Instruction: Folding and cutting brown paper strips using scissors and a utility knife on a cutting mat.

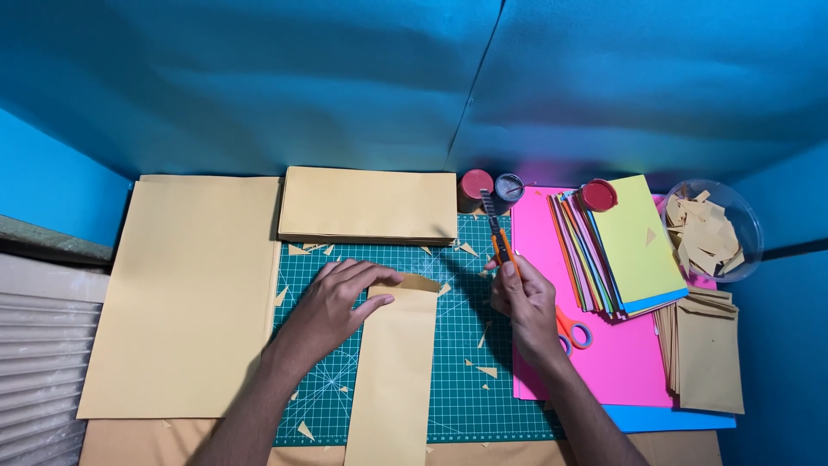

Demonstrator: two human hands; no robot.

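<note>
Nearest the camera, a long tan paper strip (392,380) lies lengthwise on the green cutting mat (466,362), its near end running off the bottom edge of the view. Small tan offcuts (488,371) are scattered over the mat on both sides of it. The left hand (332,306) lies flat across the strip's far left corner, fingers spread and pressing down, with no closed grip; the far end of the strip shows a folded corner (421,282) just beyond the fingertips. The right hand (522,302) is to the right of the strip, apart from it, its grip clenched around an orange-handled craft knife (498,237) whose blade end points away from the person. Just right of that hand, orange scissors (571,330) lie on a large pink sheet (604,362), which rests over a blue sheet (673,418) at the bench's near right. Beside them a pile of tan folded pieces (707,354) sits at the right edge. To the left of the mat, a large tan sheet (190,293) covers the bench. Farther out, a stack of tan paper (368,207) lies across the mat's far edge. To its right stand a red-lidded jar (474,185) and a small open pot (509,187), touching one another. Farther right, a fanned stack of coloured sheets (621,250) topped with yellow-green carries a red lid (598,195), and a clear bowl (750,220) holds tan scraps. A blue backdrop (345,78) rises behind everything.
</note>
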